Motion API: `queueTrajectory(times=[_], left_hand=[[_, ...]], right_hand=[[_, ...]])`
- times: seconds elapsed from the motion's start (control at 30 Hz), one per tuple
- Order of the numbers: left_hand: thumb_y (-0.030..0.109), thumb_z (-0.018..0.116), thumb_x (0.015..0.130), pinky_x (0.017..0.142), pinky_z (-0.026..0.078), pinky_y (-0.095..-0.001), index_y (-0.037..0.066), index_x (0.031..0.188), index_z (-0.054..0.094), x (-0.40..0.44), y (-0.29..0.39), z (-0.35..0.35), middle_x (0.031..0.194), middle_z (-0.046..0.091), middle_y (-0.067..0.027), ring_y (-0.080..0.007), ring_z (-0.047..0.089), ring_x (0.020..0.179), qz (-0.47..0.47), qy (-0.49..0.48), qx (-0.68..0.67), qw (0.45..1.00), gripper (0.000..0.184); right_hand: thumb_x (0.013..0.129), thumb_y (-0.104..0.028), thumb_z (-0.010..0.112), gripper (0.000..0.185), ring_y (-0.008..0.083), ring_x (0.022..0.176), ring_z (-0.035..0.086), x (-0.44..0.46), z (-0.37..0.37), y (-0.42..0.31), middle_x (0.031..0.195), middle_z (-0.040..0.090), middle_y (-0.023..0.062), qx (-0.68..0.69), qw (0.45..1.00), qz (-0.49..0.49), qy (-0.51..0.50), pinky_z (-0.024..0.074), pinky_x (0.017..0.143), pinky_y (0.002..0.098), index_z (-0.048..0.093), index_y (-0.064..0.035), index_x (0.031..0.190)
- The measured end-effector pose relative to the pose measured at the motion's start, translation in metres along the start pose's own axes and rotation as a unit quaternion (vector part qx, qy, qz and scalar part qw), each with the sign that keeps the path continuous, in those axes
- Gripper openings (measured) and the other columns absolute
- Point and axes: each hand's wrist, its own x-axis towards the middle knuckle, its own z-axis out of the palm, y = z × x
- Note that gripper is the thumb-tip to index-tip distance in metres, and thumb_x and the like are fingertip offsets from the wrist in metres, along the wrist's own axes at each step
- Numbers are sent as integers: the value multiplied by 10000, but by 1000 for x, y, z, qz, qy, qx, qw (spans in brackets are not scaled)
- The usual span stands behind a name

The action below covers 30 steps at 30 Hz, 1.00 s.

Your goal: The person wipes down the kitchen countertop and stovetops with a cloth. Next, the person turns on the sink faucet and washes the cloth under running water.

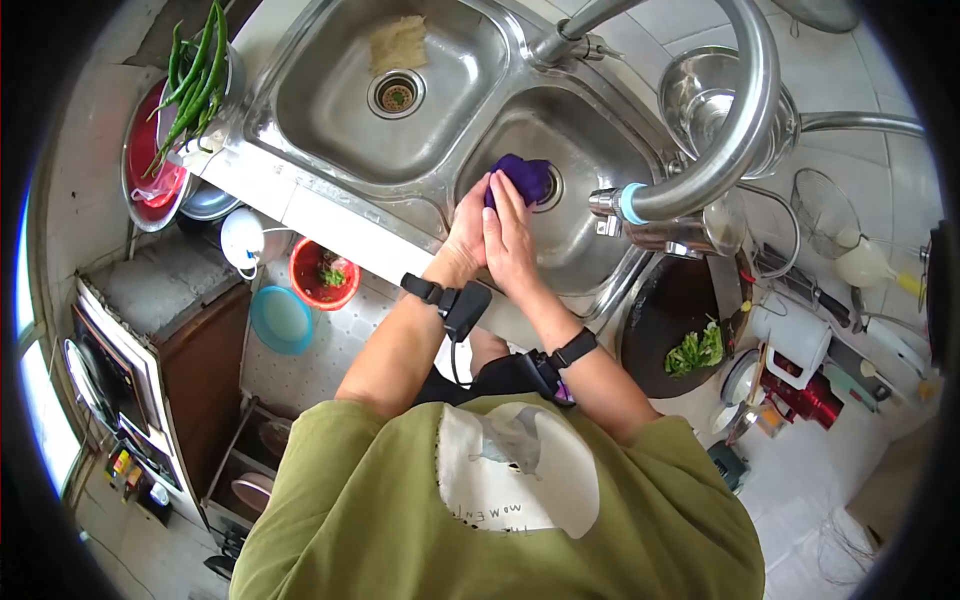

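A bunched purple cloth (pixel 525 177) is between my two hands, over the right sink basin (pixel 590 235) and close to its drain. My left hand (pixel 466 226) is closed against the cloth from the left side. Pressed to it from the right is my right hand (pixel 511 236), its fingers lying along the cloth and close to the left hand. Part of the cloth is hidden by the fingers; most of it bulges out past the fingertips.
A curved faucet (pixel 755 110) arches over the right basin. The left basin (pixel 330 120) holds a tan scrap of cloth (pixel 398 44). Green peppers (pixel 195 85) sit in bowls at the left. A dark wok (pixel 650 330) with leafy greens (pixel 695 348) stands at the right.
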Motion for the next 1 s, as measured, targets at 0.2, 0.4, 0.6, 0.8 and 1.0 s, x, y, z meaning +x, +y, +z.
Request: queueTrajectory(times=[0.2, 0.4, 0.6, 0.8, 1.0], left_hand=[[285, 337, 1131, 1124, 462, -423, 76, 1448, 512, -16, -28, 13, 1406, 595, -117, -257, 582, 1278, 111, 51, 98, 988, 418], [466, 411, 1103, 1074, 487, -430, 172, 1384, 559, -3, -25, -6, 1332, 637, -115, -275, 614, 1221, 90, 105, -37, 990, 433], [541, 416, 1069, 766, 603, -416, 135, 1230, 640, -4, -19, -8, 1080, 727, -38, -199, 711, 979, 36, 65, 127, 989, 491], [457, 565, 1013, 709, 581, -382, 169, 1099, 677, -7, -13, 22, 992, 716, -14, -176, 694, 882, 17, 140, 134, 981, 321], [369, 523, 1079, 923, 546, -416, 121, 1137, 647, 17, -23, -19, 1050, 679, -70, -234, 653, 1053, 114, 126, 50, 984, 283]], right_hand=[[1101, -369, 347, 543, 362, 1474, 395, 62, -18, 49, 1559, 485, 157, -98, 984, 81, -123, 200, 1250, 515, 494, -27, 1497], [1072, -298, 452, 549, 314, 1524, 344, 1, -18, -7, 1591, 447, 158, -99, 988, -35, -115, 203, 1236, 541, 419, -34, 1552], [1094, -498, 418, 575, 197, 1235, 633, 60, -28, 51, 1362, 668, 109, 351, 835, 347, -243, 461, 1089, 338, 635, -49, 1381], [1026, -445, 622, 461, 153, 1092, 673, 27, -29, 50, 1214, 707, 47, 564, 712, 410, -76, 543, 951, 338, 660, -92, 1319], [1073, -264, 523, 489, 327, 1425, 490, -27, -4, 12, 1512, 531, 221, 113, 988, 104, -3, 361, 1179, 393, 496, -23, 1498]])
